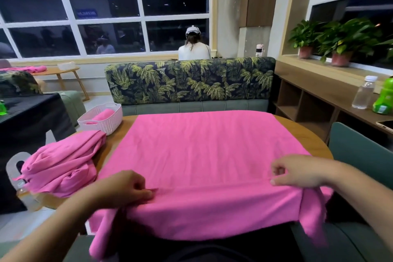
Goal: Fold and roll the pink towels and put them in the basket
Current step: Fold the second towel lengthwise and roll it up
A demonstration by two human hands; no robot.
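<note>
A large pink towel (202, 155) lies spread flat over the round wooden table (306, 136), its near edge hanging over the front. My left hand (125, 189) pinches the towel near its front left edge. My right hand (297, 171) pinches the fabric near the front right edge, thumb and fingers closed on a small fold. A heap of crumpled pink towels (61, 164) sits on the table's left side. Behind it stands a white woven basket (102, 121) with a rolled pink towel (104, 114) inside.
A palm-print sofa (189, 83) stands behind the table, and a person sits beyond it facing away. A shelf at right carries a clear bottle (363, 93), a green bottle (383, 98) and potted plants (340, 40). A teal chair (359, 147) stands at right, a black-covered table (27, 117) at left.
</note>
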